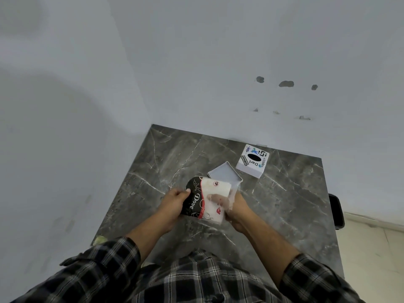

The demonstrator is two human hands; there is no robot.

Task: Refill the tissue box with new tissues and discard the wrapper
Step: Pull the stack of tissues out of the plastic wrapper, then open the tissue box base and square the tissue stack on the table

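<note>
Left hand (pixel 175 204), right hand (pixel 235 212) gripping tissue pack (pixel 205 200)

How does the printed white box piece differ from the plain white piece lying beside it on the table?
The printed box piece is tall, closed on top, with stickers around a dark oval hole; the plain piece is a shallow, unmarked tray, open upward. The printed piece stands nearer the wall; the plain one lies nearer the hands. Both are white and square.

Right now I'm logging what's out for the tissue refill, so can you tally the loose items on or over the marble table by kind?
Tissue packs in a wrapper: 1, the Dove tissue pack, held in the left hand and right hand
Printed tissue box covers: 1
Shallow white trays: 1
Total: 3
</note>
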